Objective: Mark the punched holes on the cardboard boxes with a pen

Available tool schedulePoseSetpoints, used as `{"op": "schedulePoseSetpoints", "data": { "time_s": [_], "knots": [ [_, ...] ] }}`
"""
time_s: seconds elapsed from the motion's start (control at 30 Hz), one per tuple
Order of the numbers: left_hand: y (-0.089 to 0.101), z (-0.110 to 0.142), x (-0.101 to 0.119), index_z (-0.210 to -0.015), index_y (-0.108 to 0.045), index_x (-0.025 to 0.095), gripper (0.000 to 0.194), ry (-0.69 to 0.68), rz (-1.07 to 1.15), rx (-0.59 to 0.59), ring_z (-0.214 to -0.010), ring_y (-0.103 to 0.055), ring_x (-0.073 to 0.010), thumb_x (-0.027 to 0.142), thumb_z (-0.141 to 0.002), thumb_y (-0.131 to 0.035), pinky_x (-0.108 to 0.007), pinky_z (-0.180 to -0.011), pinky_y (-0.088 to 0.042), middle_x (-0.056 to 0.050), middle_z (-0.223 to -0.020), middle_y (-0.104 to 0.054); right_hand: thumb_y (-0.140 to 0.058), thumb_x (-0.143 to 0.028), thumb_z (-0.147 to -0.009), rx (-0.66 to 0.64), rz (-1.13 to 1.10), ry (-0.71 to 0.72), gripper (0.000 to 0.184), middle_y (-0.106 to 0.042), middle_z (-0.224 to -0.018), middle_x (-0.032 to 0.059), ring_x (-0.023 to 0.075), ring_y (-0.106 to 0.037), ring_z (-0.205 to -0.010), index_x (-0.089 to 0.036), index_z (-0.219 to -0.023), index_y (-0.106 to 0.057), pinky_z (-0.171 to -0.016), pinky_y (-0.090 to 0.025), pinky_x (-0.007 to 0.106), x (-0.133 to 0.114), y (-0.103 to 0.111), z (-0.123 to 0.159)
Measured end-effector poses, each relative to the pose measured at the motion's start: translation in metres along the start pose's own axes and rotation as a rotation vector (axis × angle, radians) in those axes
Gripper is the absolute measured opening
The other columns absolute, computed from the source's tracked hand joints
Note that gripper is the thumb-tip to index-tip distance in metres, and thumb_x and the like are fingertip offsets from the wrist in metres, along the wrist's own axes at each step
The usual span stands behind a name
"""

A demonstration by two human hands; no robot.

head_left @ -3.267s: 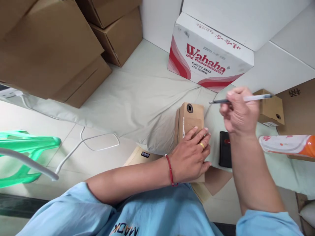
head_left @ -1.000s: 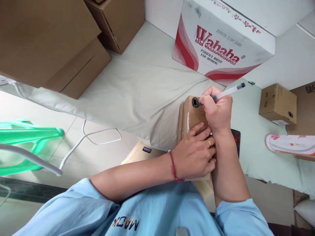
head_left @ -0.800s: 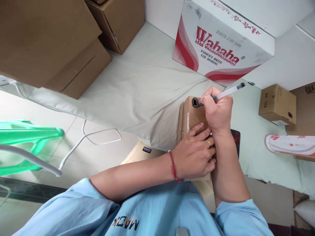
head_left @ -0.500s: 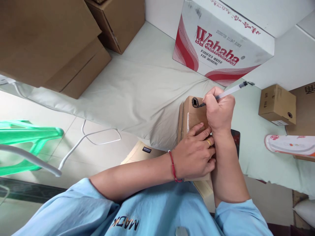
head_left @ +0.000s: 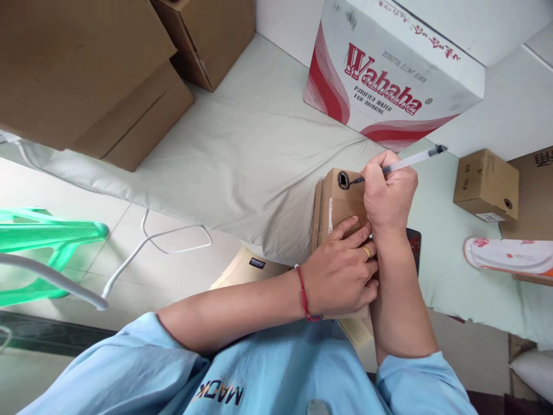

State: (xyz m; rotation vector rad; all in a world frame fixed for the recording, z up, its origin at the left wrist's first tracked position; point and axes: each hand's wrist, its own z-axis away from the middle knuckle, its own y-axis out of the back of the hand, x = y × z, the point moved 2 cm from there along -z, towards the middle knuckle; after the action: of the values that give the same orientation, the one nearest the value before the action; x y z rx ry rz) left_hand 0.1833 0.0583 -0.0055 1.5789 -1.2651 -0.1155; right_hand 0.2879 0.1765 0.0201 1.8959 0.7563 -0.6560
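1. The right hand (head_left: 391,190) pinches the pen (head_left: 413,159); the left hand (head_left: 341,274) lies on the box (head_left: 345,204), fingers slightly spread, the box reaching past them.
2. For control, press the box steady and move the tip lightly.
3. The pen's long axis slants, tip leftward by the dark-rimmed hole (head_left: 343,180), tail rightward past the fingers; the box's runs forward.

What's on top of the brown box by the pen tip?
The left hand lies on the box; a dark-ringed hole shows near its far end, with the tip of the pen beside it. What the hand covers can't be seen.
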Motion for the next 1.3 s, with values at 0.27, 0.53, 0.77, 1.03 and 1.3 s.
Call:
{"op": "schedulePoseSetpoints", "data": {
  "time_s": [0.27,0.53,0.77,1.03,1.3],
  "knots": [
    [0.000,0.000,0.000,-0.113,-0.086,0.019,0.031,-0.005,-0.007,0.003,-0.148,-0.062,-0.0344,0.036,-0.105,-0.061,-0.059,-0.138,-0.030,-0.007,-0.129,-0.082,-0.059,-0.022,-0.099,-0.007,-0.037,-0.019,0.031,-0.043,-0.060,-0.0067,0.0110,-0.040,-0.055,-0.025,-0.070,-0.047,-0.057,-0.033,0.028,0.006,-0.002,-0.001],
    [0.001,0.000,0.000,-0.115,-0.086,0.020,0.030,-0.003,-0.012,0.005,-0.150,-0.061,-0.0341,0.036,-0.104,-0.063,-0.058,-0.137,-0.031,-0.008,-0.132,-0.082,-0.058,-0.024,-0.102,-0.015,-0.026,0.001,0.030,-0.046,-0.060,-0.0066,0.0124,-0.045,-0.052,-0.027,-0.074,-0.048,-0.057,-0.036,0.029,0.011,-0.005,-0.003],
    [0.002,0.000,0.000,-0.114,-0.085,0.019,0.029,-0.007,-0.001,0.026,-0.146,-0.063,-0.0343,0.034,-0.104,-0.063,-0.058,-0.136,-0.033,-0.007,-0.128,-0.082,-0.058,-0.021,-0.101,-0.029,-0.032,0.004,0.028,-0.051,-0.058,-0.0061,0.0127,-0.047,-0.052,-0.027,-0.075,-0.051,-0.056,-0.037,0.028,0.006,-0.005,-0.003],
    [0.002,0.000,0.000,-0.115,-0.085,0.018,0.030,0.001,0.007,0.020,-0.146,-0.063,-0.0337,0.035,-0.105,-0.062,-0.058,-0.137,-0.032,-0.008,-0.129,-0.082,-0.056,-0.014,-0.094,-0.076,-0.112,-0.013,0.020,-0.057,-0.059,-0.0069,0.0109,-0.054,-0.054,-0.024,-0.078,-0.055,-0.058,-0.042,0.025,-0.002,-0.005,-0.003],
    [0.001,0.000,0.000,-0.117,-0.085,0.019,0.030,0.006,0.001,-0.003,-0.145,-0.063,-0.0334,0.035,-0.105,-0.063,-0.058,-0.138,-0.030,-0.009,-0.130,-0.082,-0.057,-0.018,-0.092,-0.150,-0.171,-0.015,0.015,-0.059,-0.060,-0.0073,0.0096,-0.054,-0.054,-0.024,-0.079,-0.056,-0.058,-0.044,0.023,-0.006,-0.005,-0.001]
  ]
}}
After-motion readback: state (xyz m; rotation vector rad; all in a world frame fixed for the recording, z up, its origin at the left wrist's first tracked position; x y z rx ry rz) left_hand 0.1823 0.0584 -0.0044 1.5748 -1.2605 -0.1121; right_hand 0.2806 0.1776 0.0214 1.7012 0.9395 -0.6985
